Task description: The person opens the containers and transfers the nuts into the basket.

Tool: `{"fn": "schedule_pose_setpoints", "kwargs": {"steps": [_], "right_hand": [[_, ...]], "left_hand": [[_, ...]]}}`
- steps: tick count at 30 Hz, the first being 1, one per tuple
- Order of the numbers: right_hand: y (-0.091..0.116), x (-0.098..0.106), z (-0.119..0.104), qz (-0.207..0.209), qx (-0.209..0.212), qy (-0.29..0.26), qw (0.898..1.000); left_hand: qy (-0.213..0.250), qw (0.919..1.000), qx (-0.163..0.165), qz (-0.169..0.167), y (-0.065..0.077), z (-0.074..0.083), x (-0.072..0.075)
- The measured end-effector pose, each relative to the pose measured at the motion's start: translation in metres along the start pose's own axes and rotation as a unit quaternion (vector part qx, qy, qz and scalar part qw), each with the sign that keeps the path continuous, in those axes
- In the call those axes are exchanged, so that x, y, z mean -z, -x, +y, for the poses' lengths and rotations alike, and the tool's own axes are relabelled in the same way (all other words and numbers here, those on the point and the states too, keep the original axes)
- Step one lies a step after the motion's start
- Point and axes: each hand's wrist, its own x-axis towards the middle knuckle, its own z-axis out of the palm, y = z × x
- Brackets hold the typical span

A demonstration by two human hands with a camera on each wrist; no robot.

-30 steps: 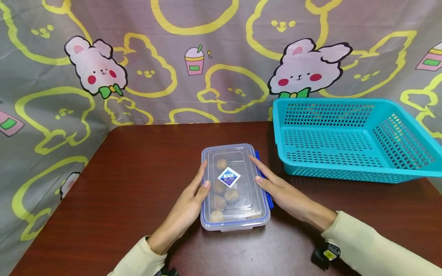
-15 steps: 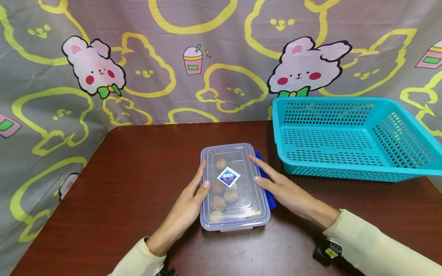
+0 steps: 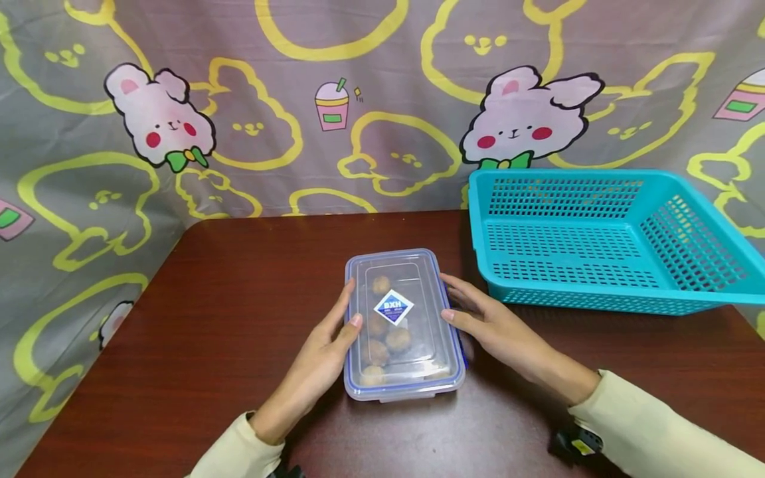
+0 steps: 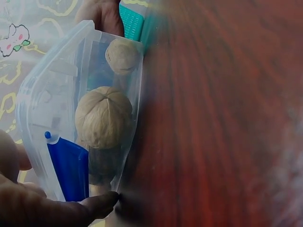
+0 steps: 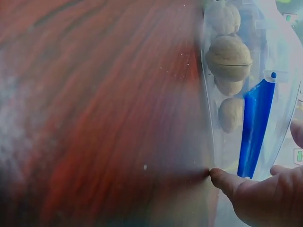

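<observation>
A clear plastic food storage box point(image 3: 421, 282) with a blue-rimmed lid and a diamond-shaped label point(image 3: 393, 307) lies flat on the table. Walnuts point(image 5: 229, 59) show through its walls. My left hand point(image 3: 317, 358) holds the left long side, thumb on the lid's rim and fingers down the wall. On the opposite side my right hand point(image 3: 510, 335) grips the edge, thumb on top, fingers low beside the blue latch point(image 5: 255, 130). In the left wrist view another blue latch point(image 4: 70, 168) lies along the left wall, a fingertip near the box's bottom.
A turquoise perforated basket point(image 3: 597, 302) stands at the back right of the dark red-brown table point(image 3: 257, 265). Behind the table hangs a grey curtain point(image 3: 287, 40) with rabbit prints.
The right latch, which stuck out from the box half a second ago, now sits closer to the side wall and mostly out of sight. My right fingers have moved lower along that side.
</observation>
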Motion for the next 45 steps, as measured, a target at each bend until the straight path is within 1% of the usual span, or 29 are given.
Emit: {"fn": "schedule_pose_setpoints", "kwargs": {"steps": [7,10,16,19,21,24,28,32,37,41,45], "right_hand": [[0.001,0.001,-0.002,0.000,0.012,-0.004,1.000],[0.002,0.002,-0.005,0.000,0.017,-0.003,1.000],[0.003,0.001,-0.010,0.012,0.031,0.026,0.999],[0.003,0.001,-0.012,0.021,0.025,0.029,0.999],[0.002,0.000,-0.013,0.028,0.016,0.025,0.999],[0.001,-0.001,-0.015,0.041,0.003,0.013,0.999],[0.000,-0.002,-0.017,0.048,-0.018,-0.013,0.999],[-0.002,-0.003,-0.018,0.043,-0.044,-0.055,0.997],[-0.003,-0.003,-0.019,0.039,-0.064,-0.103,0.992],[-0.004,-0.001,-0.020,0.035,-0.074,-0.121,0.989],[-0.005,0.000,-0.021,0.028,-0.074,-0.138,0.987]], "left_hand": [[0.007,1.0000,-0.002,0.001,0.000,-0.001,0.002],[-0.005,1.0000,-0.003,0.005,-0.001,0.001,0.003],[-0.036,0.9993,-0.006,0.011,-0.001,0.004,0.008],[-0.049,0.9987,0.002,0.014,-0.002,0.007,0.011],[-0.050,0.9985,0.015,0.014,-0.002,0.009,0.013],[-0.054,0.9979,0.031,0.019,-0.002,0.013,0.017],[-0.051,0.9976,0.036,0.030,-0.003,0.017,0.022],[-0.032,0.9981,0.041,0.034,-0.002,0.020,0.026],[-0.004,0.9988,0.042,0.023,0.000,0.022,0.029],[0.029,0.9978,0.059,0.012,-0.002,0.022,0.029],[0.064,0.9950,0.077,0.004,-0.005,0.019,0.029]]}}
